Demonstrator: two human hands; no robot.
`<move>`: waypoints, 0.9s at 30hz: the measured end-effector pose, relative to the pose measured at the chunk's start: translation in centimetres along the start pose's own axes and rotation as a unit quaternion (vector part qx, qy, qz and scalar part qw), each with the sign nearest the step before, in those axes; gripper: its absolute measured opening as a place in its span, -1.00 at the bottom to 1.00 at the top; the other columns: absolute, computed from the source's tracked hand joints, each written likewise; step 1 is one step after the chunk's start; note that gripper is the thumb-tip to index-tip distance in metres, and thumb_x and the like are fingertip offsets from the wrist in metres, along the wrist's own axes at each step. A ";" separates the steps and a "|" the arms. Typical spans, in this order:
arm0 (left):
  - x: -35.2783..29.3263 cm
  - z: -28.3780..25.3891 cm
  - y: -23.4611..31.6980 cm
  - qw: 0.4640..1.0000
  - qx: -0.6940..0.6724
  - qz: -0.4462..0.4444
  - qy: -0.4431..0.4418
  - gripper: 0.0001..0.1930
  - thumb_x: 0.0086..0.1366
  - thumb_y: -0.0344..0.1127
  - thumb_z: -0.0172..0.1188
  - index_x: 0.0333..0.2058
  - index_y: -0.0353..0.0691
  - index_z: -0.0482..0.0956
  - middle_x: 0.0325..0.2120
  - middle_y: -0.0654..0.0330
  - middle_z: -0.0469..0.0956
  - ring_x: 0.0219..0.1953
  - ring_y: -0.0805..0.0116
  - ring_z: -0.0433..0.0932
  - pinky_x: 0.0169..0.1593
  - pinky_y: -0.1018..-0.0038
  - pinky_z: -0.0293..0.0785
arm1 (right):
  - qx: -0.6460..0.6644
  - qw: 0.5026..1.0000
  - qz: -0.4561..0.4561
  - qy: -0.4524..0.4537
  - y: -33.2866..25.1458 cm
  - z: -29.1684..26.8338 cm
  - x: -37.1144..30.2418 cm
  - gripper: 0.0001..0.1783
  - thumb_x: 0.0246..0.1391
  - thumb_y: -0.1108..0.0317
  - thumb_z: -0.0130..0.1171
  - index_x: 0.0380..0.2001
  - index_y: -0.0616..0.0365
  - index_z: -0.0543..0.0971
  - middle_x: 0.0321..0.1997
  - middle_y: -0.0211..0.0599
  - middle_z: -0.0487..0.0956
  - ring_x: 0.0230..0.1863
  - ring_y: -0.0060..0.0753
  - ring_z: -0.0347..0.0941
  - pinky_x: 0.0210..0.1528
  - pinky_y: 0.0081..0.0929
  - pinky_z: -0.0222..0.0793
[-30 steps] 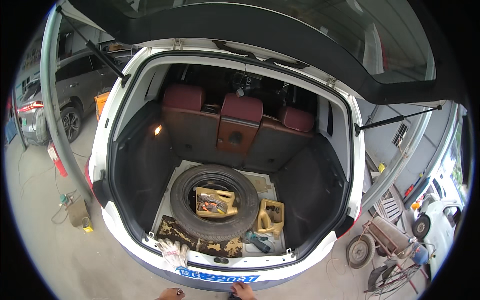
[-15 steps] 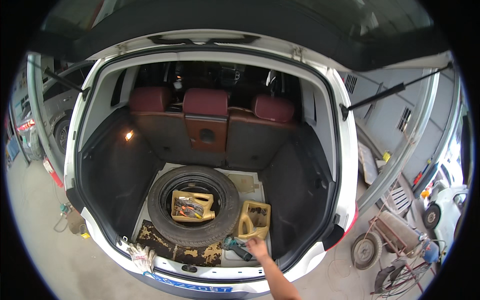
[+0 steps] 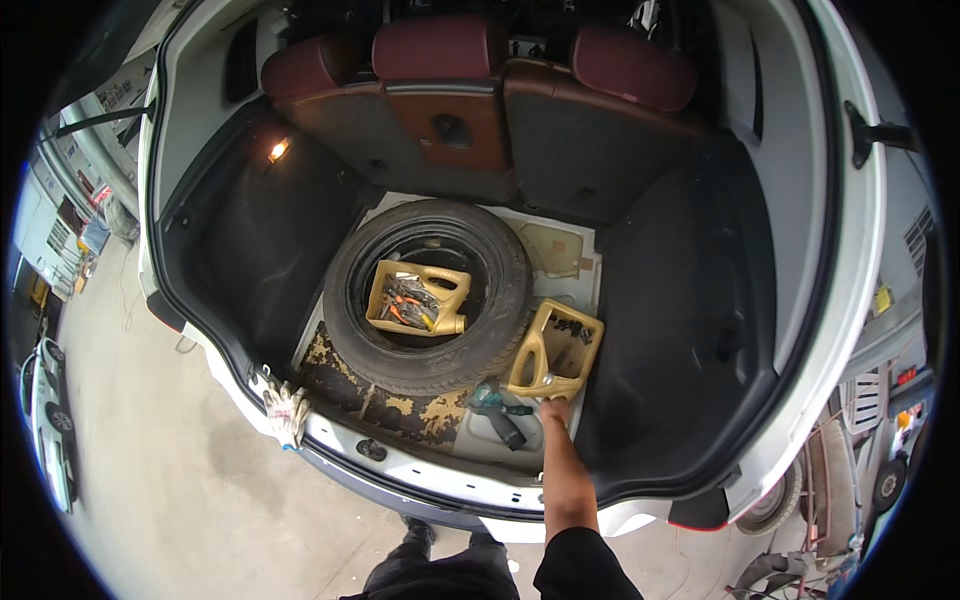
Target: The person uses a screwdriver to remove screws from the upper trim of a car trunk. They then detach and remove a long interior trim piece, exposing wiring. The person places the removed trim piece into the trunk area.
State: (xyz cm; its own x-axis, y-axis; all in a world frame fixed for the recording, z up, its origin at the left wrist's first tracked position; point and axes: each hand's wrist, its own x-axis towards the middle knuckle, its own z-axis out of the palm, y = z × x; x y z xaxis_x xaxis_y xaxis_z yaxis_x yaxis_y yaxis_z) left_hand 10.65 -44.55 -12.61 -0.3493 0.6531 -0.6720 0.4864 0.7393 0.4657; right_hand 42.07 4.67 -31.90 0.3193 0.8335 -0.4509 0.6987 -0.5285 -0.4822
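My right hand [image 3: 554, 409] reaches into the open car boot, against the near lower edge of a gold plastic jug [image 3: 594, 352] with one side cut away. Its fingers look bunched together; whatever they hold is hidden. Dark small parts lie inside this jug. Just left of the hand is a teal and black cordless power tool [image 3: 510, 432], lying apart from it. A second cut-open gold jug [image 3: 458, 291], full of hand tools, some orange-handled, rests inside the rim of a wheel [image 3: 350, 300] lying flat. My left hand is out of view.
White-grey work gloves [image 3: 286, 412] drape over the boot sill [image 3: 420, 465] at left. Red-brown rear seats [image 3: 440, 50] close off the far side. Dark trim panels [image 3: 690, 320] wall both sides. A patchy black-and-yellow mat [image 3: 395, 412] lies before the wheel. A lamp [image 3: 279, 151] glows left.
The view has moved closer and tilted down, so my legs now show. My right hand has gone from beside the power tool to the jug's near edge.
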 end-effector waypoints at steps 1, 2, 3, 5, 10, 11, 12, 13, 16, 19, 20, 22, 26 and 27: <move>-1.8 1.5 -0.3 1.000 -0.013 -0.020 0.011 -0.73 0.13 -0.19 0.17 -0.43 -0.33 0.63 -0.56 0.08 0.59 -0.53 0.25 0.56 -0.43 0.32 0.52 | -0.019 0.999 -0.030 -0.005 -2.5 -0.3 -0.7 -0.58 0.07 0.16 0.10 -0.10 0.25 0.47 -0.10 0.02 0.56 -0.09 -0.01 0.50 -0.12 -0.10 0.46; -1.1 0.2 0.0 1.000 0.010 -0.016 -0.006 -0.73 0.13 -0.19 0.17 -0.43 -0.33 0.63 -0.56 0.08 0.59 -0.53 0.25 0.56 -0.43 0.32 0.52 | -0.060 0.998 0.003 0.034 -2.0 -0.5 1.2 -0.59 0.06 0.15 0.11 -0.12 0.22 0.46 -0.13 -0.02 0.55 -0.14 0.02 0.51 -0.15 -0.07 0.46; -1.3 0.0 -0.3 1.000 0.019 -0.022 -0.010 -0.73 0.13 -0.19 0.17 -0.43 -0.32 0.64 -0.56 0.08 0.59 -0.53 0.25 0.56 -0.43 0.32 0.52 | -0.060 0.993 -0.040 0.091 -1.9 -0.2 2.6 -0.60 0.03 0.15 0.15 -0.15 0.22 0.46 -0.13 -0.01 0.53 -0.15 0.01 0.50 -0.17 -0.08 0.47; -2.4 0.0 -1.4 0.999 0.026 -0.039 -0.008 -0.73 0.13 -0.19 0.17 -0.43 -0.32 0.64 -0.56 0.08 0.59 -0.53 0.25 0.56 -0.43 0.32 0.52 | -0.075 0.992 -0.049 0.093 -3.4 -0.8 5.3 -0.51 -0.02 0.18 0.17 -0.04 0.21 0.45 -0.25 0.03 0.59 -0.22 0.04 0.55 -0.22 -0.14 0.49; -6.3 0.4 -3.7 0.995 0.038 -0.096 -0.011 -0.74 0.12 -0.19 0.18 -0.43 -0.31 0.64 -0.56 0.08 0.59 -0.52 0.25 0.56 -0.43 0.33 0.52 | -0.140 0.990 0.020 0.015 -4.0 -1.2 10.4 -0.76 -0.05 0.15 0.25 -0.40 0.09 0.66 -0.26 -0.16 0.64 -0.23 -0.12 0.60 -0.23 -0.24 0.53; -7.4 1.0 -3.9 0.993 0.033 -0.110 -0.007 -0.74 0.12 -0.19 0.18 -0.43 -0.31 0.64 -0.56 0.08 0.59 -0.52 0.25 0.56 -0.43 0.33 0.52 | -0.152 0.988 0.026 -0.003 -5.6 -2.1 9.7 -0.76 -0.03 0.16 0.24 -0.42 0.10 0.66 -0.25 -0.15 0.64 -0.24 -0.12 0.60 -0.23 -0.22 0.54; -7.8 0.9 -4.1 0.993 0.033 -0.115 -0.009 -0.74 0.12 -0.19 0.18 -0.43 -0.31 0.64 -0.56 0.08 0.59 -0.52 0.25 0.56 -0.43 0.33 0.52 | -0.147 0.989 0.020 0.000 -5.4 -1.6 10.4 -0.77 -0.02 0.18 0.23 -0.42 0.11 0.66 -0.25 -0.14 0.64 -0.24 -0.11 0.60 -0.24 -0.21 0.54; -7.8 0.8 -4.3 0.992 0.035 -0.119 -0.011 -0.74 0.12 -0.19 0.18 -0.43 -0.31 0.64 -0.56 0.08 0.59 -0.52 0.25 0.56 -0.43 0.33 0.52 | -0.142 0.990 0.015 0.003 -5.0 -1.4 11.3 -0.78 -0.01 0.20 0.21 -0.42 0.12 0.65 -0.26 -0.13 0.64 -0.25 -0.10 0.59 -0.25 -0.19 0.54; -8.2 0.8 -4.6 0.991 0.039 -0.126 -0.015 -0.75 0.11 -0.20 0.18 -0.43 -0.30 0.64 -0.56 0.08 0.59 -0.52 0.25 0.56 -0.43 0.33 0.52 | -0.116 0.992 0.031 -0.038 -4.4 -0.8 14.0 -0.79 0.00 0.25 0.18 -0.44 0.17 0.64 -0.25 -0.08 0.63 -0.27 -0.06 0.59 -0.29 -0.16 0.52; -8.3 1.7 -5.2 0.992 0.038 -0.118 -0.012 -0.75 0.11 -0.20 0.18 -0.42 -0.29 0.64 -0.56 0.09 0.59 -0.52 0.25 0.56 -0.43 0.34 0.52 | 0.027 0.999 0.044 -0.006 -4.3 -0.7 14.0 -0.76 -0.05 0.28 0.16 -0.45 0.28 0.59 -0.33 0.02 0.60 -0.37 -0.03 0.56 -0.36 -0.14 0.47; -6.6 0.8 -5.7 0.994 0.045 -0.095 -0.026 -0.75 0.11 -0.20 0.18 -0.42 -0.29 0.64 -0.56 0.09 0.59 -0.52 0.25 0.56 -0.43 0.34 0.52 | 0.077 0.995 0.025 0.054 -0.9 0.0 15.5 -0.75 -0.11 0.29 0.17 -0.48 0.31 0.58 -0.39 -0.03 0.60 -0.43 -0.06 0.54 -0.40 -0.17 0.46; -5.2 0.6 -7.0 0.995 0.052 -0.075 -0.026 -0.75 0.11 -0.20 0.18 -0.42 -0.29 0.64 -0.56 0.09 0.59 -0.52 0.25 0.56 -0.43 0.34 0.52 | 0.297 0.954 0.030 0.007 1.3 1.6 13.6 -0.76 -0.17 0.29 0.19 -0.52 0.30 0.56 -0.52 -0.18 0.55 -0.56 -0.25 0.46 -0.51 -0.27 0.39; -5.1 1.5 -10.5 0.998 0.060 -0.032 -0.015 -0.76 0.10 -0.20 0.18 -0.42 -0.28 0.64 -0.56 0.09 0.59 -0.52 0.25 0.56 -0.43 0.34 0.52 | 0.503 0.857 0.035 -0.110 -0.6 -0.6 -0.6 -0.90 -0.02 0.44 0.06 -0.39 0.20 0.46 -0.54 -0.25 0.51 -0.73 -0.41 0.34 -0.75 -0.43 0.25; -4.5 1.4 -11.8 0.998 0.067 -0.008 -0.012 -0.76 0.10 -0.20 0.18 -0.42 -0.28 0.64 -0.56 0.09 0.59 -0.52 0.25 0.56 -0.42 0.34 0.52 | 0.561 0.820 0.043 -0.109 -1.2 -1.1 -3.8 -0.90 0.02 0.50 0.00 -0.34 0.20 0.41 -0.53 -0.23 0.51 -0.75 -0.39 0.33 -0.77 -0.43 0.25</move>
State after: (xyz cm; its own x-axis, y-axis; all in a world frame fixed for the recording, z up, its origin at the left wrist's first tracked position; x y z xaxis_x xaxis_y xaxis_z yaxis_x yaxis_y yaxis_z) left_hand 7.61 -56.43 -15.90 -0.3390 0.6362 -0.6931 0.5842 0.7198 0.3750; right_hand 40.74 2.27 -28.79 0.1300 0.8015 -0.5837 -0.3872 -0.5010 -0.7740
